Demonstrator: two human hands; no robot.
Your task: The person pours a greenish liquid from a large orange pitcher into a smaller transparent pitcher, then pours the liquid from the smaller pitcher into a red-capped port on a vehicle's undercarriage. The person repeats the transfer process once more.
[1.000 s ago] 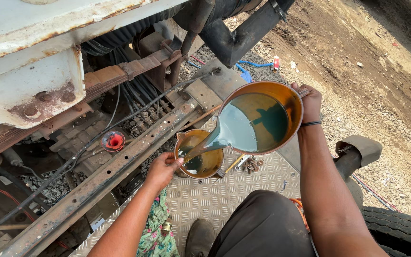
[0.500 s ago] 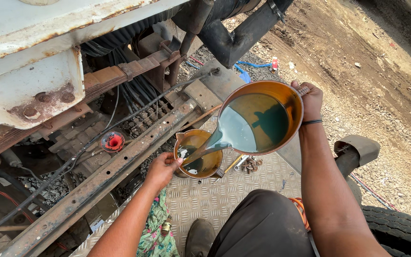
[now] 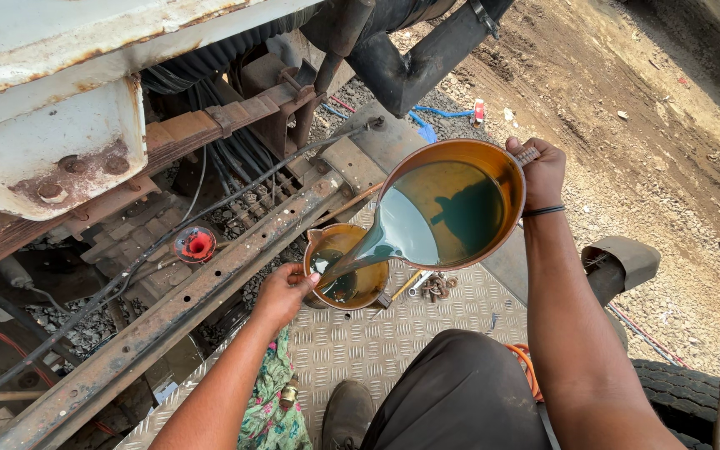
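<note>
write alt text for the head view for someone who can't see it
The right hand tilts an orange bowl, pouring greenish oil into a smaller funnel steadied by the left hand above a rusty vehicle frame.

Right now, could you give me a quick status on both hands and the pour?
Right hand tilts oil pan. Left hand steadies funnel. Oil streaming in; nothing blocking.

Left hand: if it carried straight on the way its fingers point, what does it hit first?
The left hand points up-right and already touches the rim of the funnel. Going on, it probably meets the oil stream from the pan; depth unclear.
</note>
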